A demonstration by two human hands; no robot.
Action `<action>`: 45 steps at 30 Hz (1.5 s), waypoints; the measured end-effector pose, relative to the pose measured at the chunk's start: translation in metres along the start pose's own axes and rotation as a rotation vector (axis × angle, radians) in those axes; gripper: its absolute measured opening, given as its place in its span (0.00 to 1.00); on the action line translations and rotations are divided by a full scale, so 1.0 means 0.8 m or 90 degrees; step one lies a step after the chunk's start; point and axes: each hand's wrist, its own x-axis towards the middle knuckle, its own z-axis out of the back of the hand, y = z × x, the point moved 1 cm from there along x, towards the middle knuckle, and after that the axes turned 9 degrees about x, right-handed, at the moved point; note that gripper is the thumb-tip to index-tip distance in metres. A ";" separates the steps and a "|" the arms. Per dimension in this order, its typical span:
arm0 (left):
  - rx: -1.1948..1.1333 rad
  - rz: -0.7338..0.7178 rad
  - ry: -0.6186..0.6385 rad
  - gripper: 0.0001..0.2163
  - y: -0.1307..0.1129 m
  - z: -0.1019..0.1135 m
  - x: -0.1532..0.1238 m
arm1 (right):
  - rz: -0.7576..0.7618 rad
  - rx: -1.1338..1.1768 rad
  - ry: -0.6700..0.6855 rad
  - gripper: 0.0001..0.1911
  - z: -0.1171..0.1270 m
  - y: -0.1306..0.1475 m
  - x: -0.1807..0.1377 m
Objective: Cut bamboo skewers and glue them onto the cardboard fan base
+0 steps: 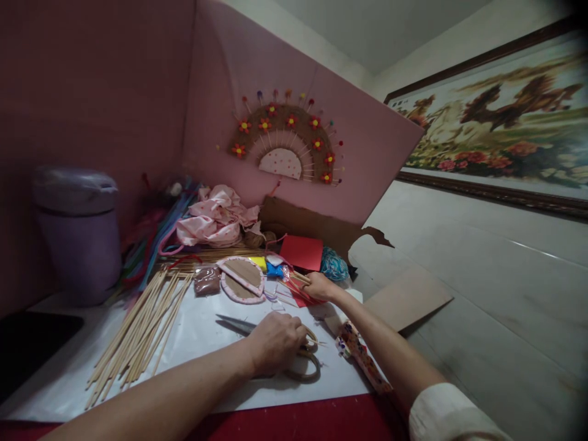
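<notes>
My left hand (278,343) is closed above a pair of scissors (304,365), which lie with their blades to the left and handles to the right. Thin pale ends show beside its fingertips, but I cannot make out what the fingers hold. Farther forward, my right hand (320,286) has its fingers closed around short wooden sticks (299,278), beside a red paper (301,252) and a ball of blue yarn (334,264). Left of the sticks lies a round cardboard piece edged with pink dotted fabric (242,279).
Long wooden sticks (138,331) lie spread on the white sheet (193,361). A purple bin (78,239) stands at left. Pink fabric (215,217), a brown clay packet (206,280) and torn brown cardboard (307,223) lie behind. A flowered fan decoration (287,119) hangs on the pink panel.
</notes>
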 end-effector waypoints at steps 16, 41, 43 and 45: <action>0.000 0.009 -0.005 0.06 0.000 0.000 0.000 | -0.028 0.052 -0.033 0.14 -0.003 0.001 0.011; -0.006 0.010 -0.017 0.05 0.001 -0.004 0.000 | 0.140 0.133 -0.067 0.10 0.015 0.013 -0.031; -0.007 0.006 -0.024 0.05 0.001 -0.006 0.000 | 0.152 0.118 -0.061 0.09 0.008 0.030 -0.034; -0.006 0.007 -0.030 0.05 0.001 -0.008 0.000 | 0.158 0.098 -0.052 0.10 -0.001 0.045 -0.036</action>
